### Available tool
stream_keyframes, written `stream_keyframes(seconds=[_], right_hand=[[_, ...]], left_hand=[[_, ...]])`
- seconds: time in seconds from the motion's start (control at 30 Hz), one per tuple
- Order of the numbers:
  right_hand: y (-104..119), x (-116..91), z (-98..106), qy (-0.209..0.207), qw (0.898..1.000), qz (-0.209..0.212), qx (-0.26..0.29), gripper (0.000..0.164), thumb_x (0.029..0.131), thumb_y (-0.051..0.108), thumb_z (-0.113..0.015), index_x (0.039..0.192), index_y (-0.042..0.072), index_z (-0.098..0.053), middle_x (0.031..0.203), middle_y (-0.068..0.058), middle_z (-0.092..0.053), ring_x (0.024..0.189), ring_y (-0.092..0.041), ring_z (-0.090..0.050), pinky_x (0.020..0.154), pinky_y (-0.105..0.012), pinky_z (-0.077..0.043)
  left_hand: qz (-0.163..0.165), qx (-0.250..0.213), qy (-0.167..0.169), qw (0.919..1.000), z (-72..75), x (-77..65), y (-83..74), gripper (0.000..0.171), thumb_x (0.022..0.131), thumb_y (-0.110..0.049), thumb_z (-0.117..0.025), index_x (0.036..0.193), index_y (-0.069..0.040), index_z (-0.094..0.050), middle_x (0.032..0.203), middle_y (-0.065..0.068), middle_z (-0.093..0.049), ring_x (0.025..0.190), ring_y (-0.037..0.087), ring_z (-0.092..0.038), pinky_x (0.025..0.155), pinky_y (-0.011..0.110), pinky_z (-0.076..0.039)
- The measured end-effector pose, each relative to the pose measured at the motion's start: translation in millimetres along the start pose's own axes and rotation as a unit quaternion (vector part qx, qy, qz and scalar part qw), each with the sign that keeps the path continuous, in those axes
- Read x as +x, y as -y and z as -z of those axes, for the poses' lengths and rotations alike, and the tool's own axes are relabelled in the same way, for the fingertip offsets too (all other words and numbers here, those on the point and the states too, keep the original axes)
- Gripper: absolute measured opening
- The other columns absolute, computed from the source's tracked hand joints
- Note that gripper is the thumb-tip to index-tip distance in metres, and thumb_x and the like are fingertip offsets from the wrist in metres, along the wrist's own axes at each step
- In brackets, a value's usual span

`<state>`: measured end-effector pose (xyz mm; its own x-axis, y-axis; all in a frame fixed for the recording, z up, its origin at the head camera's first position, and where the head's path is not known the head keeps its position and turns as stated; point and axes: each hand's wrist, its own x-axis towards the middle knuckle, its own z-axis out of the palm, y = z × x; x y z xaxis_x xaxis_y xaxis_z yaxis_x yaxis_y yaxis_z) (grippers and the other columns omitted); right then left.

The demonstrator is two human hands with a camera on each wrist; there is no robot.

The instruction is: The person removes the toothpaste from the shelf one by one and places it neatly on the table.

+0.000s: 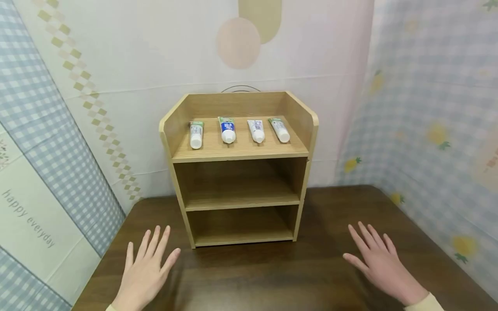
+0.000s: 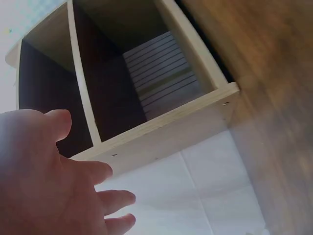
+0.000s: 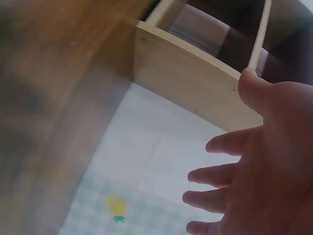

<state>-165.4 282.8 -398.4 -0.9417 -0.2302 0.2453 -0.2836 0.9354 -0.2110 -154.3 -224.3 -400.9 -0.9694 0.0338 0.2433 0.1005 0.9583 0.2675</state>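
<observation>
My left hand (image 1: 143, 273) is held over the front left of the table, fingers straight and spread, palm down, with nothing in it. On the right side my right hand (image 1: 383, 268) is spread in the same way, holding nothing. Between and beyond them stands a small wooden shelf (image 1: 240, 206). Several tubes lie in a row on its top board, caps toward me: a green and white tube (image 1: 196, 134) at the left, a blue and white tube (image 1: 227, 129), a white tube (image 1: 256, 130), and another green-ended white tube (image 1: 280, 130) at the right.
The shelf has two compartments below its top board, and raised side and back panels around the top. It stands on a dark brown table (image 1: 249, 276). Behind hangs a pale patterned cloth (image 1: 136, 52); a checked cloth (image 1: 420, 99) with pineapples hangs along the right.
</observation>
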Motion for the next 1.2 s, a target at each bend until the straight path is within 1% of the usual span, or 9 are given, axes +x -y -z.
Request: stream_keyframes(seconds=[0.1, 0.3, 0.43, 0.6, 0.77, 0.87, 1.07, 1.13, 1.2], right_hand=[[5.3, 5.6, 6.4, -0.009, 1.000, 0.009, -0.006, 0.070, 0.088, 0.050, -0.043, 0.144, 0.017, -0.017, 0.145, -0.024, -0.022, 0.133, -0.041, -0.017, 0.105, -0.057, 0.000], [18.1, 16.8, 18.2, -0.015, 1.000, 0.024, -0.001, 0.066, 0.087, 0.051, -0.043, 0.141, 0.016, -0.029, 0.142, -0.021, -0.030, 0.128, -0.042, -0.028, 0.102, -0.056, -0.014], [26.6, 24.1, 21.9, -0.043, 0.998, 0.042, -0.008, 0.060, 0.087, 0.049, -0.045, 0.134, 0.012, -0.042, 0.134, -0.017, -0.045, 0.120, -0.036, -0.044, 0.095, -0.052, -0.031], [36.4, 33.1, 28.9, -0.048, 0.997, 0.051, -0.022, 0.052, 0.087, 0.049, -0.045, 0.122, 0.011, -0.055, 0.124, -0.011, -0.054, 0.112, -0.031, -0.052, 0.089, -0.051, -0.038], [45.3, 45.0, 39.2, -0.075, 0.994, 0.070, -0.034, 0.040, 0.087, 0.041, -0.051, 0.114, 0.013, -0.058, 0.116, -0.006, -0.059, 0.103, -0.026, -0.058, 0.083, -0.046, -0.044], [53.2, 52.8, 46.7, -0.106, 0.990, 0.091, -0.033, 0.036, 0.086, 0.037, -0.054, 0.113, 0.014, -0.058, 0.113, -0.003, -0.060, 0.099, -0.024, -0.059, 0.081, -0.043, -0.046], [78.5, 64.9, 66.5, -0.149, 0.980, 0.127, -0.023, 0.037, 0.085, 0.032, -0.057, 0.119, 0.018, -0.055, 0.119, -0.002, -0.055, 0.104, -0.024, -0.055, 0.084, -0.044, -0.043], [86.8, 69.0, 72.2, -0.163, 0.976, 0.143, -0.016, 0.038, 0.085, 0.031, -0.058, 0.121, 0.019, -0.054, 0.121, -0.002, -0.054, 0.104, -0.024, -0.055, 0.084, -0.043, -0.043], [94.2, 73.3, 77.3, -0.176, 0.971, 0.163, -0.009, 0.040, 0.084, 0.028, -0.059, 0.122, 0.018, -0.053, 0.121, -0.001, -0.054, 0.104, -0.023, -0.055, 0.084, -0.042, -0.043]], left_hand=[[0.003, -0.031, 0.005, 0.9995, 4.6, 9.4, -2.3, 0.069, 0.090, -0.056, -0.026, 0.145, -0.022, -0.002, 0.150, 0.015, -0.009, 0.138, 0.035, -0.004, 0.104, 0.057, 0.014], [-0.003, -0.132, 0.011, 0.9912, 8.5, 32.9, -2.3, 0.073, 0.090, -0.055, -0.030, 0.144, -0.022, 0.005, 0.150, 0.017, -0.010, 0.135, 0.040, -0.012, 0.102, 0.059, -0.014], [-0.001, -0.181, 0.017, 0.9833, 8.8, 45.4, -2.6, 0.074, 0.090, -0.055, -0.033, 0.142, -0.028, 0.012, 0.151, 0.012, -0.004, 0.136, 0.039, -0.013, 0.101, 0.059, -0.018], [0.010, -0.221, 0.016, 0.9752, 10.6, 57.5, -10.0, 0.076, 0.088, -0.057, -0.034, 0.139, -0.033, 0.017, 0.151, 0.012, -0.005, 0.134, 0.041, -0.015, 0.100, 0.060, -0.021], [0.021, -0.254, -0.015, 0.9668, 13.6, 70.8, -20.9, 0.077, 0.086, -0.059, -0.037, 0.138, -0.039, 0.017, 0.149, 0.014, -0.018, 0.133, 0.037, -0.024, 0.097, 0.058, -0.028], [0.025, -0.274, -0.036, 0.9608, 15.1, 78.8, -26.7, 0.079, 0.086, -0.058, -0.039, 0.140, -0.036, 0.013, 0.147, 0.015, -0.023, 0.132, 0.035, -0.028, 0.096, 0.056, -0.031], [0.032, -0.305, -0.080, 0.9485, 13.3, 89.1, -33.9, 0.078, 0.085, -0.056, -0.043, 0.143, -0.034, 0.003, 0.144, 0.017, -0.027, 0.129, 0.033, -0.032, 0.095, 0.053, -0.035], [0.036, -0.315, -0.106, 0.9425, 10.3, 92.2, -35.4, 0.075, 0.085, -0.053, -0.046, 0.143, -0.033, -0.003, 0.143, 0.015, -0.031, 0.127, 0.032, -0.035, 0.094, 0.052, -0.036], [0.038, -0.331, -0.140, 0.9325, 7.3, 95.9, -37.6, 0.071, 0.085, -0.048, -0.049, 0.143, -0.033, -0.010, 0.140, 0.014, -0.036, 0.124, 0.031, -0.039, 0.093, 0.050, -0.036]])
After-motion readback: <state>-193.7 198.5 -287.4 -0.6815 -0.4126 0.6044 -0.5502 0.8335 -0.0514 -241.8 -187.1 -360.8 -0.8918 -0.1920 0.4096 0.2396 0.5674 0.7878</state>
